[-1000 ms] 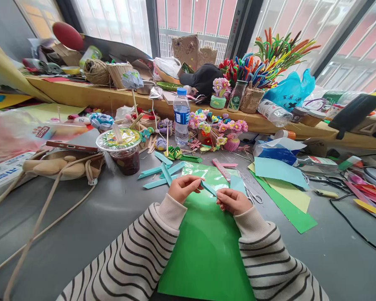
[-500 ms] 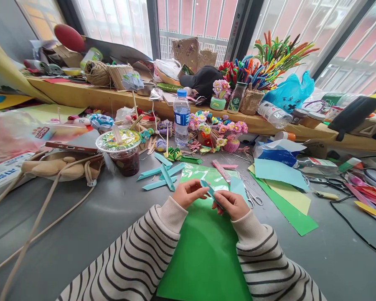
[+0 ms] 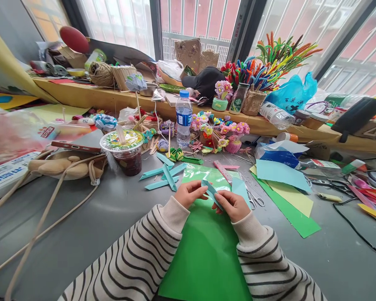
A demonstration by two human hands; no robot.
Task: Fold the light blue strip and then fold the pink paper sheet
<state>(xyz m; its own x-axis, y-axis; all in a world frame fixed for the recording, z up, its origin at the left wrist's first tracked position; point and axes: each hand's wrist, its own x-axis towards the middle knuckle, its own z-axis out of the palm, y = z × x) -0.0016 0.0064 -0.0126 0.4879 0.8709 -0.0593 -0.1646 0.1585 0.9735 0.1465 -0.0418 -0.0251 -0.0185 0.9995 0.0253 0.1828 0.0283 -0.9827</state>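
We pinched a blue paper strip [image 3: 212, 193] between both hands, left hand [image 3: 191, 193] and right hand [image 3: 233, 205] closed on its ends above the green sheet [image 3: 203, 251], with several folded strips [image 3: 163, 172] already lying nearby, this one seemingly half-folded.

Toward the table's far edge I see a water bottle [image 3: 184, 118] standing upright, with a lidded drink cup [image 3: 124, 150] to its left. Scissors [image 3: 253, 196] lie right of the green sheet [image 3: 203, 251]. A phone [image 3: 77, 146] rests on a beige bag [image 3: 62, 165] near the left edge.
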